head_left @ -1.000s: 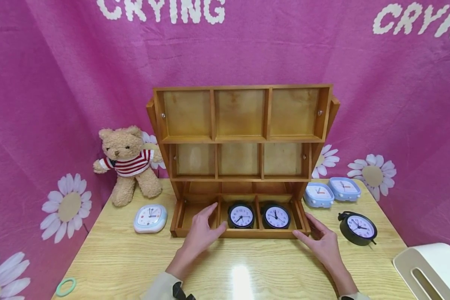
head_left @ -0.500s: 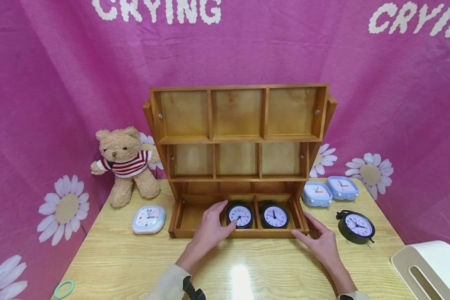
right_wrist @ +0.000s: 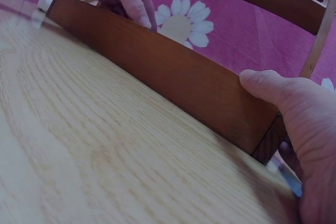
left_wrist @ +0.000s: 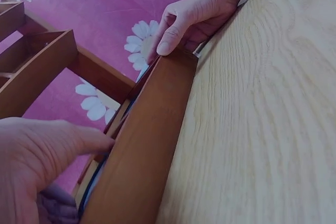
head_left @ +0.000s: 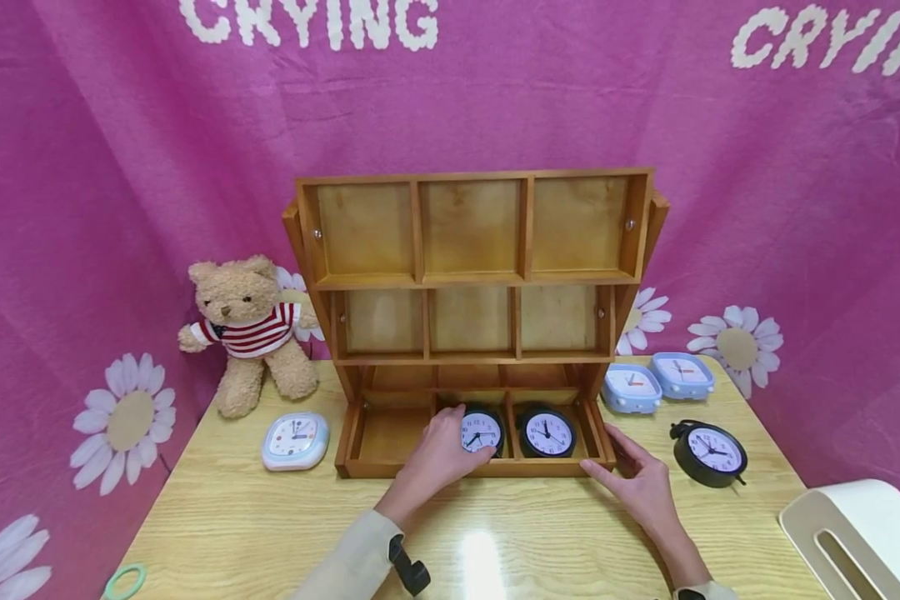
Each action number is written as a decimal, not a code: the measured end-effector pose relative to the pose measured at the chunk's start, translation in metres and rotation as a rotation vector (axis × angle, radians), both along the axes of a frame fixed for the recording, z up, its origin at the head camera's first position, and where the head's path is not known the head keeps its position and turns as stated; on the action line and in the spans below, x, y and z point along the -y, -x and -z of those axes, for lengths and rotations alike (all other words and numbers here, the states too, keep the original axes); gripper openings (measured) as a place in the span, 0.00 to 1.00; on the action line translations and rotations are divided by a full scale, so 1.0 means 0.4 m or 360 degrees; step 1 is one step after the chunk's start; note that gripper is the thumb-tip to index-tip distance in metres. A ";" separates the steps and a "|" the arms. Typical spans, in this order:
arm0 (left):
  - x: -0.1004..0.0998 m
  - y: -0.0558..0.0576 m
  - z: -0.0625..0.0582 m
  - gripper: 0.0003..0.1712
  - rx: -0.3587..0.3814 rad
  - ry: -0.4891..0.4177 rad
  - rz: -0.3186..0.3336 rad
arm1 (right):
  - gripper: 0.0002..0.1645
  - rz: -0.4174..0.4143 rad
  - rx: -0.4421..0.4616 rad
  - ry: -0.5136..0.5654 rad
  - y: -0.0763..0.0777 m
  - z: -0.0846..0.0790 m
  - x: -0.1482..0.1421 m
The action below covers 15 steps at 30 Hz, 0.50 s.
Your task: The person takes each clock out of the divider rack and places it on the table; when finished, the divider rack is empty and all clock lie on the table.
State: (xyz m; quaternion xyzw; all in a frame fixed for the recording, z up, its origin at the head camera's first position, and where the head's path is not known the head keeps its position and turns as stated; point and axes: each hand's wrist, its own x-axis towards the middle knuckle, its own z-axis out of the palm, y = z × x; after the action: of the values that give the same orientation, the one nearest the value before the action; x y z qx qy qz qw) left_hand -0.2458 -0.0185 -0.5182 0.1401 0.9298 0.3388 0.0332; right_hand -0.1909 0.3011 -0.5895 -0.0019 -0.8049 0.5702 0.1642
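Observation:
My left hand (head_left: pixel 442 452) holds a round black alarm clock (head_left: pixel 484 431) in the middle bottom compartment of a wooden tiered shelf (head_left: pixel 470 278). Its fingers lie at the clock's upper left and its thumb at the lower edge, covering part of the dial. A second black alarm clock (head_left: pixel 547 434) sits face up in the right bottom compartment. At the shelf's front right corner my right hand (head_left: pixel 640 479) grips the frame, thumb on the front board (right_wrist: pixel 173 72), fingers round the side. The left wrist view shows the left thumb (left_wrist: pixel 92 139) just behind that board.
A third black alarm clock (head_left: pixel 710 453) lies right of the shelf, near two blue clocks (head_left: pixel 632 388). Left of it are a white-and-blue clock (head_left: pixel 296 440) and a teddy bear (head_left: pixel 251 333). A green ring (head_left: pixel 125 582) and a white slotted object (head_left: pixel 862 533) lie near the table's sides.
My left hand has moved right, from the divider beside the left bottom compartment onto the middle alarm clock. My right hand keeps its place at the shelf corner.

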 end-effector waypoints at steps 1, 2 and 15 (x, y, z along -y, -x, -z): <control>-0.004 -0.001 -0.002 0.52 0.0012 0.0020 -0.0026 | 0.43 -0.0001 0.0002 -0.0004 -0.001 0.000 0.001; -0.007 -0.001 -0.005 0.51 0.0020 0.0042 -0.0049 | 0.43 0.0000 0.0004 -0.0005 -0.002 0.000 0.002; -0.031 0.000 -0.028 0.36 0.0036 0.0093 -0.0190 | 0.43 0.0001 -0.0012 -0.0031 0.002 0.000 -0.001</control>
State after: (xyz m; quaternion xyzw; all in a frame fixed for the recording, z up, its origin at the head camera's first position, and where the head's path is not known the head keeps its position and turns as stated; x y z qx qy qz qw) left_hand -0.2457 -0.0061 -0.5070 0.0796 0.9455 0.3146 0.0277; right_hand -0.1917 0.3014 -0.5894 0.0015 -0.8098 0.5623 0.1675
